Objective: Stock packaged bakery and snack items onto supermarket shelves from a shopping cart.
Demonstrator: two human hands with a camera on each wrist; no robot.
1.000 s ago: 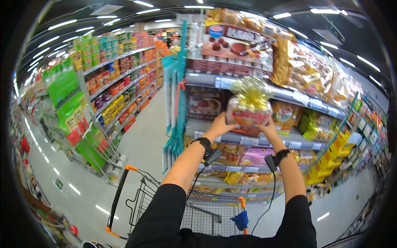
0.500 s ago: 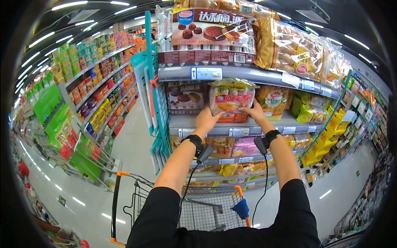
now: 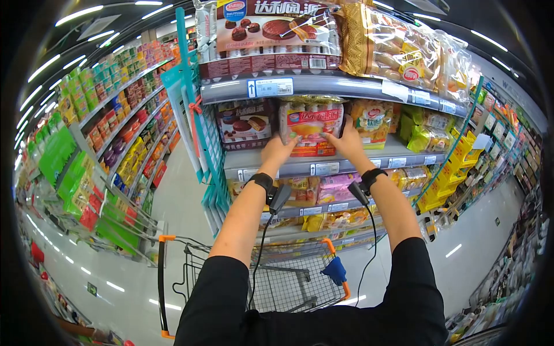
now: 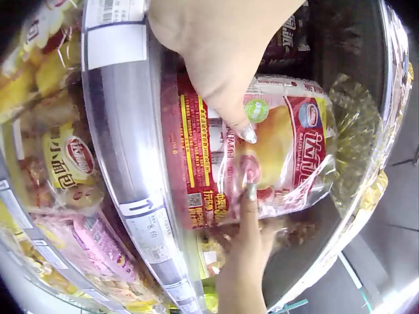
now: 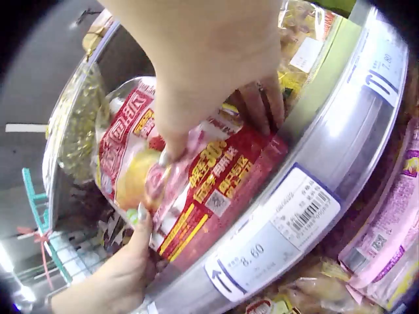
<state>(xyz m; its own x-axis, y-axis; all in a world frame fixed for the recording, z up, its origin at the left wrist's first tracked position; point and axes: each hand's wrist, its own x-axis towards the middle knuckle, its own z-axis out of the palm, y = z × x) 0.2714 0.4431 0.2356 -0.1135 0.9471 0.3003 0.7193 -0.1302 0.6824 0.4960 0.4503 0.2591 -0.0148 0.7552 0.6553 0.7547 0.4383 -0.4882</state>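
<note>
Both hands hold a red and clear plastic pack of pies by its two sides, on the second shelf of the rack. My left hand has its thumb on the front; the fingers go round the side, mostly hidden. On the other side my right hand has its thumb on the front too. In the left wrist view the pack shows its printed base near the shelf's front rail. Its gathered gold-tinted top points into the shelf in the right wrist view.
A brown pie pack stands left of it, a yellow-green bag right. Above is a shelf rail with large packs over it. A wire shopping cart stands below my arms. Teal mesh borders the rack's left.
The pack has gone from in front of the shelf, tilted with its gold top toward me, to upright inside the shelf. Both hands moved forward with it, and the view came closer.
</note>
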